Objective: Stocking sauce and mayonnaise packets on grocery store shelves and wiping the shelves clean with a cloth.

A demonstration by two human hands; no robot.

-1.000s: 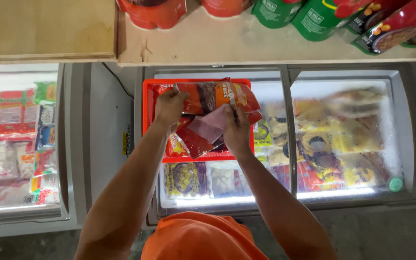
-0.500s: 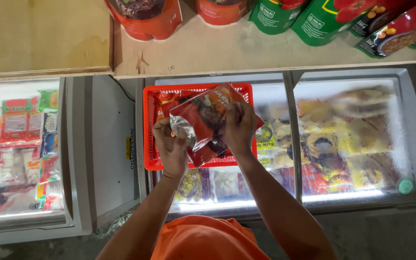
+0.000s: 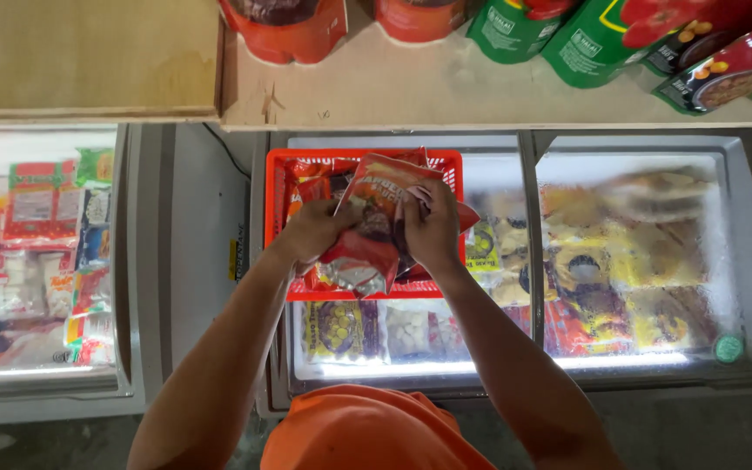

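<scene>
Below a pale wooden shelf (image 3: 446, 91) carrying red tubs and green pouches, a chest freezer (image 3: 750, 261) with sliding glass lids fills the view, its frosted panes lit from within and showing yellow and red frozen-food bags beneath. Beside it on the left stands a second freezer (image 3: 128, 261), white-framed, packed with flat packets in red, green and white. On the glass of the nearer freezer rests a red plastic basket (image 3: 276, 218) with slotted walls, holding more glossy packets. Over the basket, both hands grip one red foil packet (image 3: 372, 222), crinkled and shiny, with a silvery lower edge. The left hand (image 3: 315, 231) is clamped on the packet's left side, fingers curled around it; the right hand (image 3: 433, 226) is closed over its right side, knuckles up. An orange garment (image 3: 367, 431) shows at the bottom edge, and the floor is grey and rough.
</scene>
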